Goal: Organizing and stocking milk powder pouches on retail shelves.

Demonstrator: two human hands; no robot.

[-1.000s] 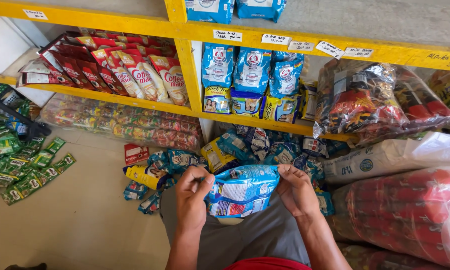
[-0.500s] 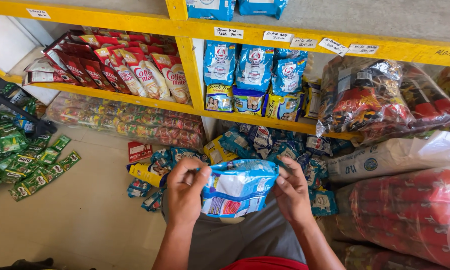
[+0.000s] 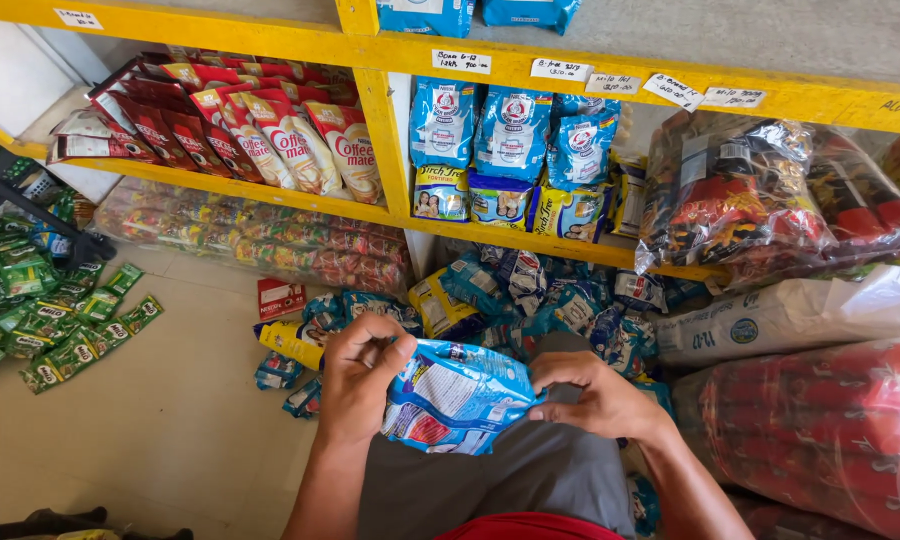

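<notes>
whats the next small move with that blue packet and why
Probably lift the blue packet toward the shelf: both hands, left and right, already grip its ends, and matching blue packets stand upright there, while more lie heaped on the floor.

both forearms are bare, no sleeves, watch or rings showing on the left hand (image 3: 355,375) or right hand (image 3: 595,398). grey shorts (image 3: 510,475) cover the lap, and a red shirt hem (image 3: 530,527) shows at the bottom edge.

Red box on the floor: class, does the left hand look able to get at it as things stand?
Probably not at once: the left hand grips the blue packet. The red box lies uncovered, just beyond it.
</notes>
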